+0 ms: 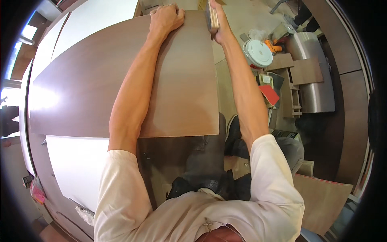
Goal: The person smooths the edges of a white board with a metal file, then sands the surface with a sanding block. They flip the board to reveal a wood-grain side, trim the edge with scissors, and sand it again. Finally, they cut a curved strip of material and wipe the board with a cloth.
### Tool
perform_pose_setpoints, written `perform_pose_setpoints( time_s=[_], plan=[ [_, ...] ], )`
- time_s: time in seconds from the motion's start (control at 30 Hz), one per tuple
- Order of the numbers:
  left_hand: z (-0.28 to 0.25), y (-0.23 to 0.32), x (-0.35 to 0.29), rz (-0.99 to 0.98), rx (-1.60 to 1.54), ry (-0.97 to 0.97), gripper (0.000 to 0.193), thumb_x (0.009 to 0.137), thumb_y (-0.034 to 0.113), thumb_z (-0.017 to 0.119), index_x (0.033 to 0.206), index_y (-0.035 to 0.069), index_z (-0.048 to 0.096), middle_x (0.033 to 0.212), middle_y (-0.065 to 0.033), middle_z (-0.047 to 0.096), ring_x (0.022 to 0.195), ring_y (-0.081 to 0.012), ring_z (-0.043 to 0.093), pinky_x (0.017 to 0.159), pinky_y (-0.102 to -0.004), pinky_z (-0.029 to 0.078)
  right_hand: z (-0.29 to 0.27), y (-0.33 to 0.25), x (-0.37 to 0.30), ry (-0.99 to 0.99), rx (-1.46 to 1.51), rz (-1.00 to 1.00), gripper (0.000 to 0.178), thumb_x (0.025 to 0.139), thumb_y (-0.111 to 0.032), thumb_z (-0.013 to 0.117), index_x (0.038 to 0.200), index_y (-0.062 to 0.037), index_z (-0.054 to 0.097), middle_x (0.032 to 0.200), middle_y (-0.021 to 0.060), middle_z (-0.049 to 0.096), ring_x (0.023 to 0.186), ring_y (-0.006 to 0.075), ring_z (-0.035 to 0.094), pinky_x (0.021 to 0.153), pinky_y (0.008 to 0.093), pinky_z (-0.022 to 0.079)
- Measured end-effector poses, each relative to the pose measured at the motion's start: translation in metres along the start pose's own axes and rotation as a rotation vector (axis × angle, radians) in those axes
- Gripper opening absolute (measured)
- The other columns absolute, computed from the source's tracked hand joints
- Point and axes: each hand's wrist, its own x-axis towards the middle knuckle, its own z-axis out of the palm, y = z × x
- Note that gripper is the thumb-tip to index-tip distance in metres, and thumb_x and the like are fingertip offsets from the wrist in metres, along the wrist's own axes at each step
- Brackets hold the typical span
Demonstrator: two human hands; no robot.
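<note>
A large brown wood-look panel (92,76) lies flat in front of me. At its far edge my left hand (167,18) is closed, with the fingers curled over the edge. My right hand (221,28) grips a wooden sanding block (213,18) at the far end of the panel's right edge. The block is layered light wood with a dark face, which lies along that edge. Part of my right hand is cut off by the top of the picture.
White panels (96,26) lie under and beyond the brown one. To the right stand a white-lidded bucket (258,53), an orange power tool (273,46), a red flat piece (269,95) and a curved metallic sheet (318,99) with wood offcuts (306,71). Another person's legs (302,18) show at the far right.
</note>
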Motion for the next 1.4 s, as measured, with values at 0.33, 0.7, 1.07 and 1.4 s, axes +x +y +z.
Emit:
perform_pose_setpoints(
  time_s=[0.33, 0.7, 1.07, 1.4],
  plan=[
    [0.010, 0.008, -0.002, -0.043, -0.008, 0.007, 0.042, 0.094, 0.036, 0.048, 0.098, 0.002, 0.073, 0.101, -0.0244, 0.072, 0.107, -0.0393, 0.065, 0.102, -0.0533, 0.040, 0.004, -0.023, 0.030, 0.012, -0.066, 0.024, 0.063, 0.085, -0.058, 0.066, 0.125, -0.0097, 0.057, 0.107, 0.0054, 0.061, 0.092, 0.0172, 0.062, 0.076, 0.0356, 0.053],
    [-0.002, 0.015, -0.008, 0.020, -0.062, 0.084, 0.037, 0.094, 0.027, 0.051, 0.089, -0.004, 0.071, 0.095, -0.0259, 0.071, 0.099, -0.0422, 0.067, 0.094, -0.0543, 0.044, -0.011, -0.021, 0.042, -0.037, -0.107, -0.013, 0.052, 0.088, -0.055, 0.063, 0.114, -0.0093, 0.059, 0.096, 0.0031, 0.062, 0.084, 0.0174, 0.063, 0.073, 0.0323, 0.053],
    [-0.001, 0.012, -0.002, 0.001, -0.052, 0.077, 0.035, 0.093, 0.026, 0.051, 0.089, -0.002, 0.072, 0.093, -0.0257, 0.072, 0.093, -0.0408, 0.069, 0.090, -0.0539, 0.046, -0.002, -0.004, 0.020, 0.029, -0.059, -0.237, 0.045, 0.088, -0.052, 0.065, 0.110, -0.0126, 0.060, 0.099, 0.0037, 0.063, 0.085, 0.0171, 0.063, 0.070, 0.0355, 0.054],
    [-0.005, 0.011, -0.005, 0.009, -0.073, 0.106, 0.038, 0.094, 0.027, 0.050, 0.085, -0.001, 0.073, 0.089, -0.0266, 0.071, 0.089, -0.0421, 0.069, 0.090, -0.0531, 0.046, 0.002, 0.000, 0.006, -0.021, 0.031, -0.201, 0.051, 0.091, -0.049, 0.064, 0.122, -0.0093, 0.059, 0.104, 0.0059, 0.064, 0.094, 0.0201, 0.065, 0.082, 0.0374, 0.056]
  ],
)
